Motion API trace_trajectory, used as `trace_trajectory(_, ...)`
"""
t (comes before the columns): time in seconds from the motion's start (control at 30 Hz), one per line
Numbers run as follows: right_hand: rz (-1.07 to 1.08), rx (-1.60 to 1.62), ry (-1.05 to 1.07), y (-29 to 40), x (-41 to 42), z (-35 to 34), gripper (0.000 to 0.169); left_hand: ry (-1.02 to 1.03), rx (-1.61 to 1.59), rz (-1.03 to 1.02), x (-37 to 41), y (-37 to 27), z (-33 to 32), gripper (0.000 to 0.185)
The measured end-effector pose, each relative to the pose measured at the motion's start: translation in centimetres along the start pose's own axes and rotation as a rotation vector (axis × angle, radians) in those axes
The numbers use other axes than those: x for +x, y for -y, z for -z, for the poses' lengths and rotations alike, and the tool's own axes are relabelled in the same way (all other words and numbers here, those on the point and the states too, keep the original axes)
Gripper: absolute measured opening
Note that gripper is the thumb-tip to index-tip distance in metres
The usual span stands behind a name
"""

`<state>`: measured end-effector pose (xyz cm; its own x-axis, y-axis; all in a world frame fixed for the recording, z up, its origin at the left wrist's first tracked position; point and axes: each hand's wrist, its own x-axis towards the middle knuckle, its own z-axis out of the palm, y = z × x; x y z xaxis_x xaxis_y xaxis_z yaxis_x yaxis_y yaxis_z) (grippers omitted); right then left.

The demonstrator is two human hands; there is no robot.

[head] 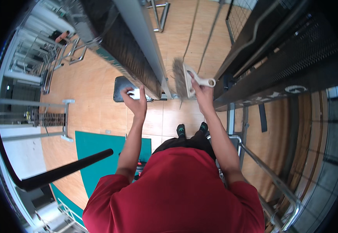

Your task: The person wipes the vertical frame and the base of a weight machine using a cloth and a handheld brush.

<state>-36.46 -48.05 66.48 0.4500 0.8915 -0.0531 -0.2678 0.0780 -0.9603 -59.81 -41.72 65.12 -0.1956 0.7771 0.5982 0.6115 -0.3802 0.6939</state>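
In my right hand (204, 94) is a hand brush (190, 80) with a white plastic handle and grey bristles. Its bristles face left, into the gap between two tall machine panels. My left hand (136, 103) has its thumb and fingers apart, close to the lower edge of the dark, scuffed left panel (128, 49); whether a fingertip touches it is unclear. Behind that hand sits a black pad (122, 84) with a bright white patch on it, either glare or some object. To the right of the brush stands a dark perforated panel (288, 70).
Two thin cables (208, 38) run down between the panels beside a grey metal upright (141, 32). A black padded bar (70, 166) juts in from the left over a green mat (99, 157). Chromed tubing (271, 169) curves past my right side. Gym frames (65, 119) stand farther left.
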Motion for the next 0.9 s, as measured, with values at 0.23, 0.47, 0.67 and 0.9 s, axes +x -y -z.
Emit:
trace_trajectory(0.23, 0.587, -0.026, 0.122, 9.0, 2.9, -8.4, 0.023, 0.355, -0.035, 0.023, 5.1, -0.7, 1.0, 0.080)
trace_trajectory(0.47, 0.280, -0.841, 0.371, -11.0, 4.6, -4.7, 0.022, 0.227, 0.171, -0.177, 5.0, -0.5, -0.2, 0.090)
trace_trajectory(0.67, 0.339, -0.638, 0.237, -0.9, 4.8, -6.1, 0.022, 0.223, -0.003, -0.060, 4.8, -2.1, 0.7, 0.072)
trace_trajectory(0.9, 0.846, -0.010, 0.067, 10.4, 6.2, -11.3, 0.017, 0.205, -0.119, 0.172, 4.0, -3.6, 0.7, 0.055)
